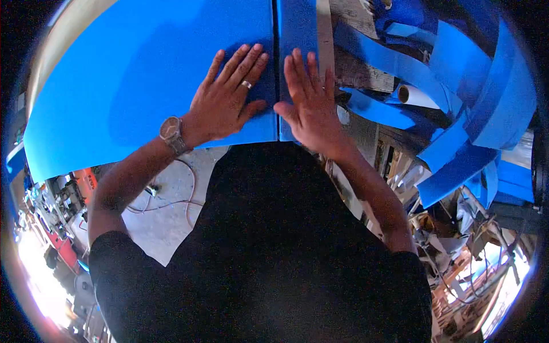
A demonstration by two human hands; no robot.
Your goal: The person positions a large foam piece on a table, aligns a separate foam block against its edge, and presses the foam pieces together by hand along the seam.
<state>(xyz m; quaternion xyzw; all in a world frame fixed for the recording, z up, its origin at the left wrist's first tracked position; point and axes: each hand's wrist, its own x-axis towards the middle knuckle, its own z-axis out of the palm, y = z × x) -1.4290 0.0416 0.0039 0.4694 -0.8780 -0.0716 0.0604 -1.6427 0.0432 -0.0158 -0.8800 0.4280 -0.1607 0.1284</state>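
A large blue sheet [154, 74] fills the upper left. A dark narrow gap separates its right edge from a narrower blue strip [296, 28]. My left hand [229, 94], with a ring and a wristwatch [171, 131], lies flat on the large sheet just left of the gap, fingers spread. On the right side of the gap, my right hand [313, 106] rests over the narrow strip, fingers extended and its thumb near the gap. Neither hand holds anything.
Several cut blue strips [463, 63] lie in a loose heap at the right, beside a white roll [420, 97]. A cable [191, 194] runs over the grey floor [163, 228] at lower left. Cluttered tools and scraps show at both sides.
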